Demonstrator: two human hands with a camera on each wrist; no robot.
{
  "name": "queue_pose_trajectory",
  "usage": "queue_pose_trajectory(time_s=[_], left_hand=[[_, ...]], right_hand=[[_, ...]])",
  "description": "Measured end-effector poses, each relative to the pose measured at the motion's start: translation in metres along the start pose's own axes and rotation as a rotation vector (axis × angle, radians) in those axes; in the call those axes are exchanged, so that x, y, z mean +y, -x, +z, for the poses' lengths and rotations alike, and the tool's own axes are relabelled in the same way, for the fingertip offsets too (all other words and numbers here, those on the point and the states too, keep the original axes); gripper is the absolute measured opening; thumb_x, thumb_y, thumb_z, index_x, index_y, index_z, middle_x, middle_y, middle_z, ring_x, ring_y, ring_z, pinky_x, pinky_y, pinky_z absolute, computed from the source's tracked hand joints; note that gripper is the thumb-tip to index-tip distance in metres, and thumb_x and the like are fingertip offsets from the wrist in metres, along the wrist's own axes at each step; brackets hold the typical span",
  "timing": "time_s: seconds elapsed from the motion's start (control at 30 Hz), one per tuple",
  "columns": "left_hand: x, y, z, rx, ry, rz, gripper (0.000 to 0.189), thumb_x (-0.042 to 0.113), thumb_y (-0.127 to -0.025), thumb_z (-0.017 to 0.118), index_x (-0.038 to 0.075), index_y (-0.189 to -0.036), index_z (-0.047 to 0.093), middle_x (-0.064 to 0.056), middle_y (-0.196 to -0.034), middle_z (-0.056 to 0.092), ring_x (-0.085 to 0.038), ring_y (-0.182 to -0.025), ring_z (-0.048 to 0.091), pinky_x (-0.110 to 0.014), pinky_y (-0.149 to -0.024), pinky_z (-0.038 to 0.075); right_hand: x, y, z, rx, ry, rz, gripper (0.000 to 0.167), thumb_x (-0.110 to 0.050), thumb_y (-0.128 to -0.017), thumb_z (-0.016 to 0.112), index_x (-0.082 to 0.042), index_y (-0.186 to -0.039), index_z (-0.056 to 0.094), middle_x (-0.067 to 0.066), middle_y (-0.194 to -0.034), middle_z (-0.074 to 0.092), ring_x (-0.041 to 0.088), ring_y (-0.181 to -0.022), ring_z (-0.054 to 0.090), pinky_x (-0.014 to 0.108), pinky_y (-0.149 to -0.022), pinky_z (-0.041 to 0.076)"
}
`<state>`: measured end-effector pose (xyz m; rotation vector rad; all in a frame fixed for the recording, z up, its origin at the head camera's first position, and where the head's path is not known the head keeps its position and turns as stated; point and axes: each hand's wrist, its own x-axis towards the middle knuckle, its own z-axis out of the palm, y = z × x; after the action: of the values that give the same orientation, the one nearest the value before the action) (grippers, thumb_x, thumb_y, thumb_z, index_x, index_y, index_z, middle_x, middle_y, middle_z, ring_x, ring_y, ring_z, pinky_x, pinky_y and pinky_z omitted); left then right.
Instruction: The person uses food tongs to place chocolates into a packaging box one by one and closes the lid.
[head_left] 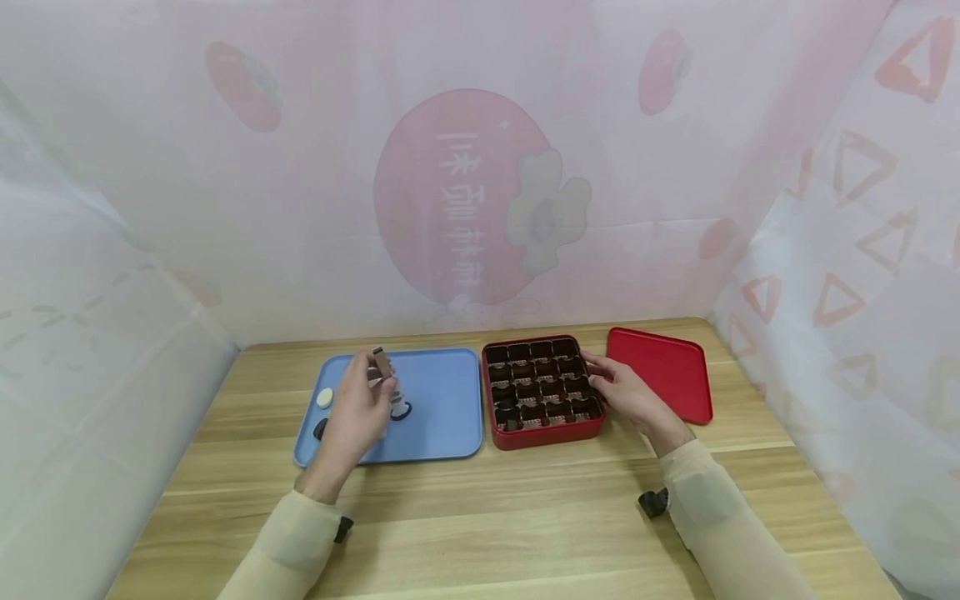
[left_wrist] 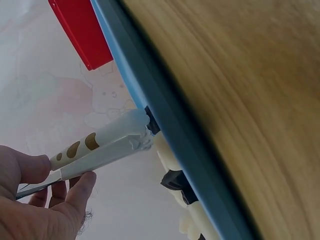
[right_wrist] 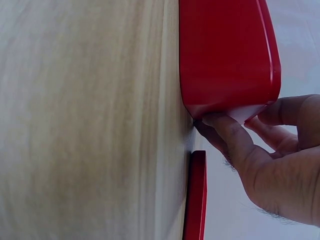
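Note:
My left hand (head_left: 362, 406) pinches a pair of tongs (left_wrist: 105, 142) between thumb and fingers, over the blue tray (head_left: 442, 400). The tongs have pale, translucent tips and gold spots on one arm. Their tips point down at a small dark piece (left_wrist: 152, 120), which overlaps them in the left wrist view. At the right side of a red box (head_left: 551, 433), my right hand (head_left: 628, 389) rests its fingers and thumb against the wall and near the rim. Inside the box is a dark divider (head_left: 531, 369) with rows of small compartments; a black piece (head_left: 507, 417) sits in the front left.
A round cream piece (head_left: 324, 397) and a black piece (head_left: 320, 429) lie at the tray's left. To the right of the box is a flat red lid (head_left: 675, 375). Wooden table (head_left: 487, 525) extends in front; a printed curtain (head_left: 300, 208) hangs behind.

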<state>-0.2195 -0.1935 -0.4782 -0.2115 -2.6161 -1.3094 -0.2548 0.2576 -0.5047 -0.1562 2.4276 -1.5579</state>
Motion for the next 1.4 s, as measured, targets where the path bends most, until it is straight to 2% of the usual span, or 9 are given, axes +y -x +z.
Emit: queue_pose_trajectory(time_s=[0.13, 0.23, 0.4, 0.5, 0.63, 0.8, 1.0, 1.17, 1.4], left_hand=[[-0.004, -0.002, 0.000, 0.010, -0.010, 0.011, 0.022, -0.003, -0.118, 0.060, -0.006, -0.140, 0.055, -0.027, -0.147, 0.062, -0.050, -0.146, 0.071, -0.050, -0.121, 0.067], [-0.007, -0.002, 0.001, 0.014, -0.028, 0.013, 0.023, -0.003, -0.118, 0.061, -0.005, -0.140, 0.056, -0.026, -0.145, 0.063, -0.049, -0.144, 0.072, -0.051, -0.119, 0.069], [-0.009, -0.003, 0.001, 0.003, -0.062, 0.004, 0.027, 0.000, -0.119, 0.060, -0.006, -0.145, 0.055, -0.027, -0.144, 0.064, -0.050, -0.143, 0.073, -0.055, -0.117, 0.070], [-0.008, -0.004, 0.001, -0.004, -0.087, -0.005, 0.028, 0.003, -0.121, 0.059, -0.007, -0.146, 0.054, -0.028, -0.143, 0.066, -0.052, -0.143, 0.073, -0.058, -0.116, 0.070], [-0.007, -0.005, 0.001, -0.014, -0.123, -0.010, 0.026, 0.004, -0.121, 0.058, -0.005, -0.145, 0.054, -0.030, -0.143, 0.067, -0.054, -0.142, 0.073, -0.061, -0.114, 0.071], [-0.006, -0.008, 0.001, -0.014, -0.137, -0.027, 0.022, 0.003, -0.121, 0.059, -0.004, -0.142, 0.057, -0.027, -0.140, 0.068, -0.052, -0.139, 0.075, -0.060, -0.111, 0.072], [-0.008, -0.009, 0.001, -0.002, -0.141, -0.044, 0.023, -0.001, -0.118, 0.061, -0.004, -0.140, 0.059, -0.025, -0.135, 0.070, -0.047, -0.134, 0.076, -0.058, -0.107, 0.073], [-0.009, -0.009, 0.003, 0.006, -0.133, -0.043, 0.020, -0.003, -0.116, 0.062, -0.002, -0.137, 0.060, -0.024, -0.133, 0.070, -0.046, -0.132, 0.077, -0.057, -0.105, 0.074], [-0.001, -0.008, 0.010, 0.014, -0.107, -0.028, 0.022, -0.006, -0.114, 0.063, -0.002, -0.135, 0.061, -0.023, -0.132, 0.071, -0.047, -0.133, 0.078, -0.056, -0.105, 0.074]], right_hand=[[-0.001, 0.000, 0.000, -0.001, -0.006, 0.003, 0.062, -0.003, -0.123, 0.047, -0.002, -0.183, 0.034, 0.040, -0.178, 0.046, 0.053, -0.160, 0.058, 0.044, -0.123, 0.061], [-0.001, 0.000, 0.000, 0.001, 0.003, 0.002, 0.062, -0.003, -0.123, 0.048, -0.002, -0.183, 0.034, 0.040, -0.179, 0.046, 0.053, -0.161, 0.057, 0.041, -0.123, 0.061], [-0.002, -0.001, -0.001, 0.003, 0.006, 0.004, 0.062, -0.003, -0.122, 0.047, -0.003, -0.183, 0.034, 0.039, -0.178, 0.047, 0.048, -0.155, 0.061, 0.021, -0.095, 0.060], [-0.002, -0.001, -0.001, 0.000, -0.004, 0.004, 0.062, -0.003, -0.122, 0.047, -0.002, -0.183, 0.034, 0.040, -0.179, 0.046, 0.047, -0.152, 0.062, 0.018, -0.087, 0.057], [-0.003, 0.000, -0.001, 0.001, 0.017, -0.010, 0.061, -0.003, -0.123, 0.047, -0.001, -0.183, 0.033, 0.041, -0.177, 0.047, 0.051, -0.156, 0.060, 0.018, -0.098, 0.059], [-0.002, 0.000, -0.001, 0.003, 0.033, -0.006, 0.061, -0.004, -0.123, 0.048, -0.002, -0.183, 0.034, 0.040, -0.178, 0.046, 0.054, -0.162, 0.055, 0.033, -0.115, 0.061], [0.000, 0.000, 0.000, 0.006, 0.036, 0.009, 0.062, -0.005, -0.123, 0.049, -0.005, -0.183, 0.035, 0.039, -0.179, 0.046, 0.054, -0.164, 0.054, 0.044, -0.124, 0.058], [0.001, -0.001, 0.001, 0.013, 0.024, 0.009, 0.061, -0.004, -0.123, 0.049, -0.004, -0.183, 0.036, 0.039, -0.177, 0.048, 0.053, -0.158, 0.060, 0.038, -0.118, 0.063], [0.003, -0.003, 0.000, 0.016, -0.001, 0.006, 0.061, -0.002, -0.122, 0.048, -0.002, -0.182, 0.036, 0.040, -0.178, 0.047, 0.051, -0.157, 0.062, 0.027, -0.112, 0.063]])
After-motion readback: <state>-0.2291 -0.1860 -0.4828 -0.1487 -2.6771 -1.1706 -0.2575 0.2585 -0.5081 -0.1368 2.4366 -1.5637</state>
